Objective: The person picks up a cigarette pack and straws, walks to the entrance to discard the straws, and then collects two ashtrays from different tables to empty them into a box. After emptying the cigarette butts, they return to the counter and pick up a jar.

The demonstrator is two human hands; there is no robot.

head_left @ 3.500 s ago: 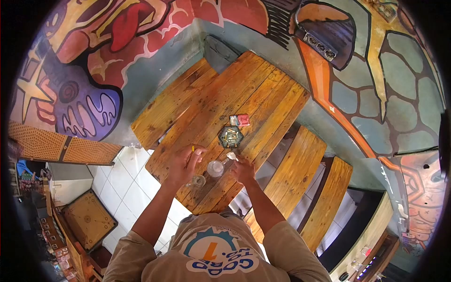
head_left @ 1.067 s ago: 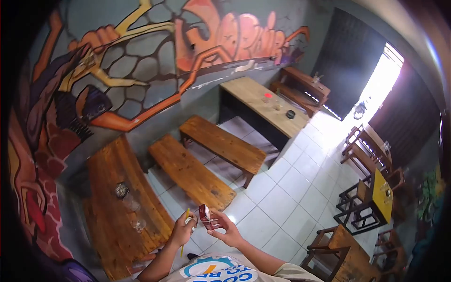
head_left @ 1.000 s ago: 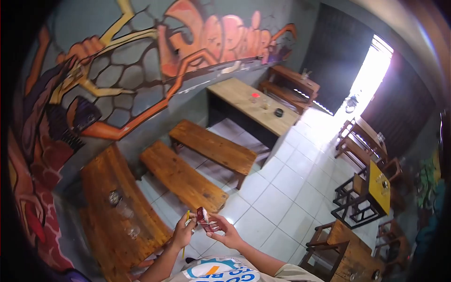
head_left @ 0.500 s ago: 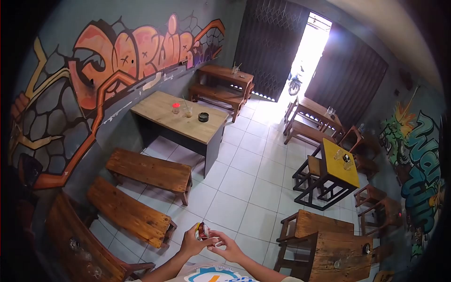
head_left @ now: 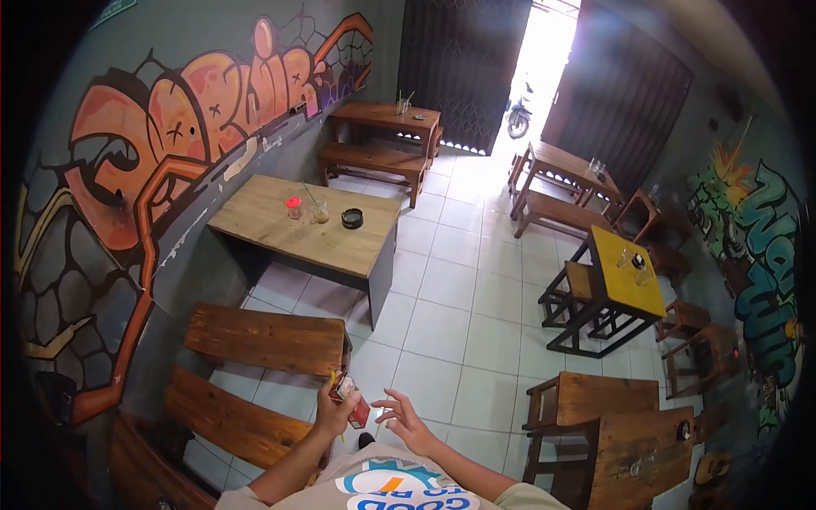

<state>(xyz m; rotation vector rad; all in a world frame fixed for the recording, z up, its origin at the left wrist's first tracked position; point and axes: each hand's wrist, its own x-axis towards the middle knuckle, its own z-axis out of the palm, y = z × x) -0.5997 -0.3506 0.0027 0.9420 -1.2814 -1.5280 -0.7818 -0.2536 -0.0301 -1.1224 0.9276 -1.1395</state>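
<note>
White glazed tiles cover the floor (head_left: 476, 323), the broadest thing in view, smooth and reflecting daylight from the open doorway at the far end. Along the left wall runs a painted mural (head_left: 170, 110) in orange and black lettering. Below it stands a pale plank surface (head_left: 280, 234), carrying a red-lidded jar (head_left: 294, 206), a glass with a straw (head_left: 320, 211) and a dark round ashtray (head_left: 352, 218) grouped near its far edge, probably left there within reach of anyone seated. Two rough, amber-stained slatted benches (head_left: 263, 338) sit beside it, nearer the person. To the right is a small yellow-topped surface (head_left: 625, 276) on a black metal frame.

Low in the frame, the left hand (head_left: 333, 408) holds a small red and white pack (head_left: 348, 398), a flat cardboard box shape, its fingers wrapped around and pinching it, with a thin yellow stick showing beside it. The pack is held up in the air in front of the chest, above the floor. The right hand (head_left: 404, 418) hovers just beside it with fingers spread and slightly curled, touching nothing, as though just off the pack.
</note>
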